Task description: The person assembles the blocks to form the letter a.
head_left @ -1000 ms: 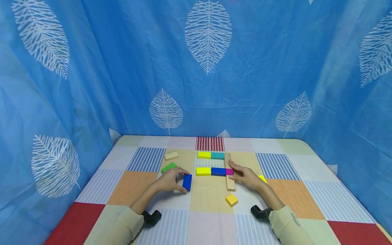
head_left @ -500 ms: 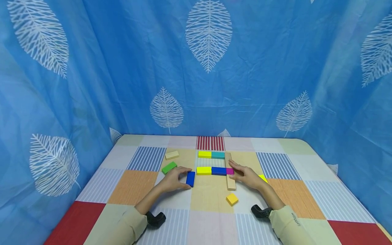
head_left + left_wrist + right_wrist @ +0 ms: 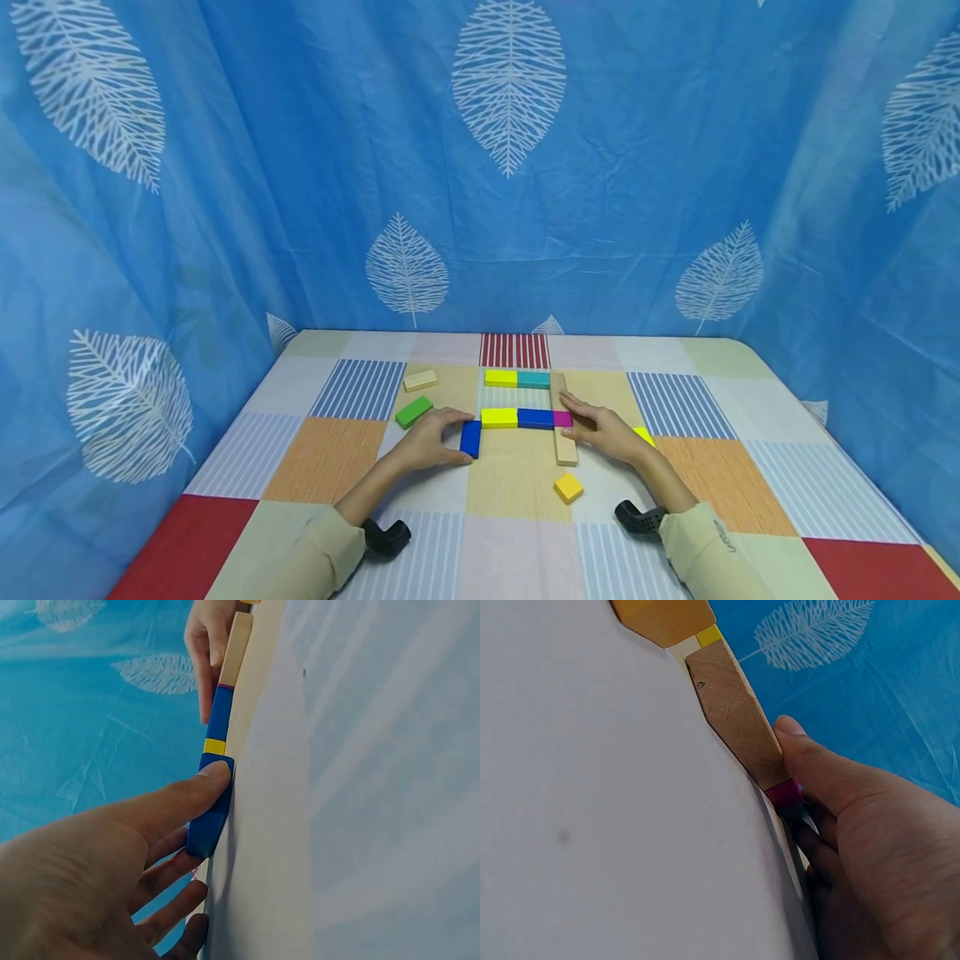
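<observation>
Pinching a blue block (image 3: 470,439) in the left hand (image 3: 429,440), with thumb on the end toward the near edge of the surface (image 3: 517,550) and fingertip on the end toward the far edge; in the left wrist view, with the remaining fingers slightly bent and spread apart. Lying nearer the left edge than the row just beside it, too close to tell whether touching. Running rightward along that row: yellow block (image 3: 499,418), second blue block (image 3: 536,419), magenta block (image 3: 562,419). Set between a far wooden block (image 3: 557,390) and a near wooden block (image 3: 566,447), at the magenta end. Resting against these on the side toward the right edge with the right hand (image 3: 607,433), thumb and forefinger parted, touching rather than gripping. Closer to the far edge, side by side: second yellow block (image 3: 501,378) and teal block (image 3: 533,380). Toward the left edge: green block (image 3: 414,412) and, nearer the far left corner, pale block (image 3: 420,381). Toward the near edge: orange-yellow block (image 3: 568,488). Partly hidden behind the right hand: third yellow block (image 3: 643,437).
</observation>
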The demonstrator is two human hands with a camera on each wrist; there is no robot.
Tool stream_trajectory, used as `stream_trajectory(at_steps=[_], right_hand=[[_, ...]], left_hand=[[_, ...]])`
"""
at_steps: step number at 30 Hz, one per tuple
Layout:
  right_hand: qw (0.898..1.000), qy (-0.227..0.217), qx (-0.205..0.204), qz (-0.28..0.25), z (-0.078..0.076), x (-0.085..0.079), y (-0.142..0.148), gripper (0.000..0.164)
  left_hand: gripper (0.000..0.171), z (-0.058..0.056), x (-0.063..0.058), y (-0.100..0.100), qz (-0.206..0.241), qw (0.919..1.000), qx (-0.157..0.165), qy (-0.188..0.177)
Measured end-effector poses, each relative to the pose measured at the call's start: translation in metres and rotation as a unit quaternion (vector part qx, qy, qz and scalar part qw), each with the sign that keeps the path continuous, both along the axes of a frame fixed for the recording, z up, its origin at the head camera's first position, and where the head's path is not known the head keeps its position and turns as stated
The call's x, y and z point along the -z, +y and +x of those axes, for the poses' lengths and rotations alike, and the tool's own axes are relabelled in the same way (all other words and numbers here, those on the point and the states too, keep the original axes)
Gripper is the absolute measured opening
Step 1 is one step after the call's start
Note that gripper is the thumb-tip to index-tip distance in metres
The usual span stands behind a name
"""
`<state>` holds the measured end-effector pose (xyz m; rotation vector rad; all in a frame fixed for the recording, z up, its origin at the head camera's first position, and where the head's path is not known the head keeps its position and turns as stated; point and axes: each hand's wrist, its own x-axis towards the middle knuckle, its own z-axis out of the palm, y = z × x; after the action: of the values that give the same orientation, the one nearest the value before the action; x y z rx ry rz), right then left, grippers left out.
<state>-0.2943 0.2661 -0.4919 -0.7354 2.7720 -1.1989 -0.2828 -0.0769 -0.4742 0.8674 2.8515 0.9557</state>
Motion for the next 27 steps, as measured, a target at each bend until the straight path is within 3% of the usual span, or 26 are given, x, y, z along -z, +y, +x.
stream_trajectory(at_steps=[12,15,21,24,27], right_hand=[[1.000,-0.005,-0.004,-0.006,0.000,0.000,0.000,0.066],[1.000,-0.006,-0.003,-0.010,0.000,0.000,0.000,0.066],[1.000,-0.012,-0.002,-0.014,0.000,-0.002,-0.002,0.067],[1.000,-0.015,-0.001,-0.015,0.001,-0.004,-0.002,0.067],[1.000,-0.016,0.000,-0.015,0.002,-0.005,-0.003,0.066]], left_hand=[[0.065,0.003,-0.001,0.003,-0.004,0.9999,-0.008,0.005],[0.068,0.002,-0.006,-0.001,0.014,0.9998,0.001,-0.013],[0.070,-0.014,-0.020,-0.027,0.071,0.9972,0.016,-0.020],[0.072,-0.025,-0.024,-0.044,0.061,0.9975,0.020,-0.028],[0.076,-0.034,-0.026,-0.058,0.041,0.9972,0.025,-0.057]])
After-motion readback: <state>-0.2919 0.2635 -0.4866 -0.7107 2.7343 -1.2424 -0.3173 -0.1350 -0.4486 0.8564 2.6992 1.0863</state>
